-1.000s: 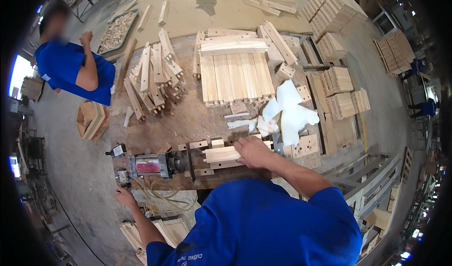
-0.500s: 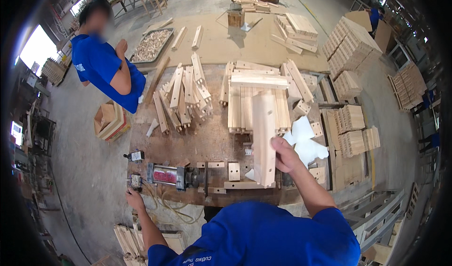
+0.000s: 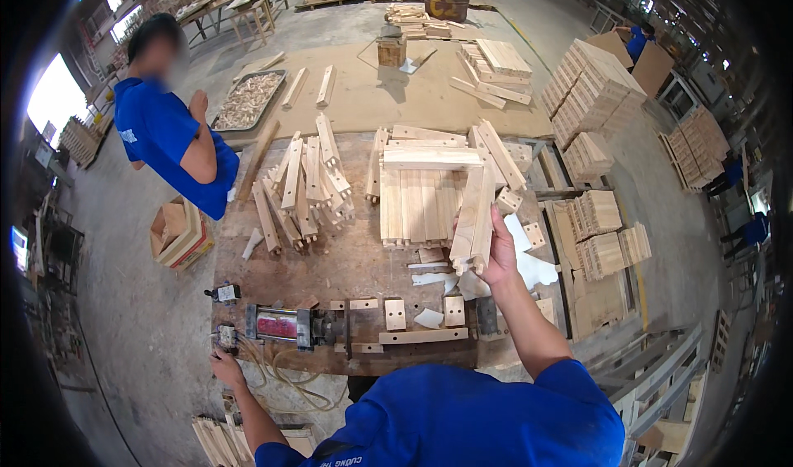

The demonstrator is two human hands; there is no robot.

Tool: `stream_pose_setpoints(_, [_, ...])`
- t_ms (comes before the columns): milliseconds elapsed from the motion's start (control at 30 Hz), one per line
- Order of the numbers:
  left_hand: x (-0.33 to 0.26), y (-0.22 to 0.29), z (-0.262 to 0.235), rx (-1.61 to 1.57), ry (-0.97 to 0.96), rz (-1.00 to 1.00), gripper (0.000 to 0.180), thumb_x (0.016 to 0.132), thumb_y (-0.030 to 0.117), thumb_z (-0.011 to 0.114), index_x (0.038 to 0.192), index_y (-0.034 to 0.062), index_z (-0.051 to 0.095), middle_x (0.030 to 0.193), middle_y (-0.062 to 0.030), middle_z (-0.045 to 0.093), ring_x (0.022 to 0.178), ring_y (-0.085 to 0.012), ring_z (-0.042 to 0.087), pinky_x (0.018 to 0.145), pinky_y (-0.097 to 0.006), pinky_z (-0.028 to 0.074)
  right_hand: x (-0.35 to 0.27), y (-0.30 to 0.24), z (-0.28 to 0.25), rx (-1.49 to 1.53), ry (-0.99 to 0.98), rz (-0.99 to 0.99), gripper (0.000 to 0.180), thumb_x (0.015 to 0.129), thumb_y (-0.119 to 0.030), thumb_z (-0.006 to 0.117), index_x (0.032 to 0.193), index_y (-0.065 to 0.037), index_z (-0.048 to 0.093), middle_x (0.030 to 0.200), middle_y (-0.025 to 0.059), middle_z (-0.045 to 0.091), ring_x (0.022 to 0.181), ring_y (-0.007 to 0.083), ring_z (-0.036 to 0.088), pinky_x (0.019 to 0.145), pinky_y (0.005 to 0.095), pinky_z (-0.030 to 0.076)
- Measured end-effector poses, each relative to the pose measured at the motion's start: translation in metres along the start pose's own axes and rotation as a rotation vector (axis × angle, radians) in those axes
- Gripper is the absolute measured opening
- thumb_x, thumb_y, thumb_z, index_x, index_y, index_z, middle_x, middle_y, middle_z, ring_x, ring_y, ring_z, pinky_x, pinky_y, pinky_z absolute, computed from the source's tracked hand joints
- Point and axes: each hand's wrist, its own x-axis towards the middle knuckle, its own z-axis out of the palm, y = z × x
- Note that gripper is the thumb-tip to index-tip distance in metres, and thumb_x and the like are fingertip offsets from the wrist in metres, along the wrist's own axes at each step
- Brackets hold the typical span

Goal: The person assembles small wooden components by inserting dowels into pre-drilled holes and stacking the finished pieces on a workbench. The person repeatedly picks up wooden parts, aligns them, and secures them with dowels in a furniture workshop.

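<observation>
1. The left hand [image 3: 227, 369] was beside a small valve block [image 3: 226, 336]; I couldn't tell whether it gripped it.
2. The right hand [image 3: 500, 251] gripped a wooden piece [image 3: 473, 219] near the slat stack's [image 3: 411, 211] right side; a loose one-handed hold might have dropped it.
3. The scuffed brown bench [image 3: 281, 275] stretched between a co-worker [image 3: 169, 141], left, and stacked timber [image 3: 595, 87], right.

A plain, saturated blue shirt [image 3: 487, 421] is worn, by which the trunk is covered in a broad, rounded shape with soft creases. The short left sleeve [image 3: 277, 454] and right sleeve [image 3: 572, 397] are cut from the same blue cloth, and both forearms are left uncovered below them. White lettering [image 3: 343, 461] is carried on the shirt's left side, partly cropped by the lower edge. The left hand [image 3: 227, 369] and right hand [image 3: 502, 256] are bare.
</observation>
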Motion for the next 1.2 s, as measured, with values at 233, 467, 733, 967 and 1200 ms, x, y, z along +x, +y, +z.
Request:
stream_pose_setpoints(233, [-0.001, -0.003, -0.004, 0.062, 0.041, 0.009, 0.05, 0.107, 0.042, 0.052, 0.11, -0.0058, 0.066, 0.103, -0.0315, 0.071, 0.094, -0.0533, 0.066, 0.083, -0.059, 0.05, 0.007, -0.003, 0.022, -0.317, 0.209, -0.026, 0.047, 0.099, -0.039, 0.075, 0.132, -0.006, 0.065, 0.113, 0.0139, 0.074, 0.103, 0.0274, 0.074, 0.089, 0.0435, 0.063])
stream_pose_setpoints(467, [0.0, -0.001, -0.002, -0.014, 0.07, 0.036, 0.044, 0.108, 0.038, 0.053, 0.11, -0.0053, 0.064, 0.103, -0.0319, 0.069, 0.094, -0.0539, 0.065, 0.082, -0.059, 0.049, 0.045, -0.041, 0.053, -2.233, -0.116, -0.346, 0.05, 0.094, -0.03, 0.078, 0.131, -0.002, 0.06, 0.113, 0.0166, 0.069, 0.101, 0.0326, 0.069, 0.086, 0.0451, 0.056])
stream_pose_setpoints(733, [0.0, 0.0, 0.002, -0.047, 0.064, 0.02, 0.038, 0.107, 0.032, 0.054, 0.11, -0.0058, 0.062, 0.103, -0.0327, 0.068, 0.095, -0.0542, 0.064, 0.081, -0.059, 0.048, 0.129, -0.029, 0.063, -2.792, -0.323, -0.246, 0.049, 0.088, -0.026, 0.078, 0.124, 0.001, 0.058, 0.12, 0.02, 0.065, 0.116, 0.0384, 0.064, 0.1, 0.0484, 0.052])
stream_pose_setpoints(967, [0.003, 0.0, 0.004, -0.051, 0.086, 0.023, 0.036, 0.107, 0.03, 0.056, 0.109, -0.0053, 0.064, 0.102, -0.0319, 0.069, 0.095, -0.0533, 0.065, 0.081, -0.058, 0.048, 0.159, -0.025, 0.046, -2.892, -0.391, -0.354, 0.049, 0.084, -0.024, 0.08, 0.123, 0.0, 0.062, 0.119, 0.0168, 0.065, 0.116, 0.0319, 0.064, 0.099, 0.0455, 0.053])
stream_pose_setpoints(1200, [0.01, 0.01, -0.003, 0.091, -0.01, -0.063, 0.038, 0.103, 0.031, 0.061, 0.119, -0.0025, 0.065, 0.105, -0.028, 0.072, 0.095, -0.0496, 0.068, 0.084, -0.056, 0.052, 0.164, -0.024, 0.032, -2.78, -0.4, -0.598, 0.047, 0.082, -0.018, 0.075, 0.125, -0.005, 0.062, 0.115, 0.0154, 0.064, 0.11, 0.0338, 0.064, 0.095, 0.0515, 0.048])
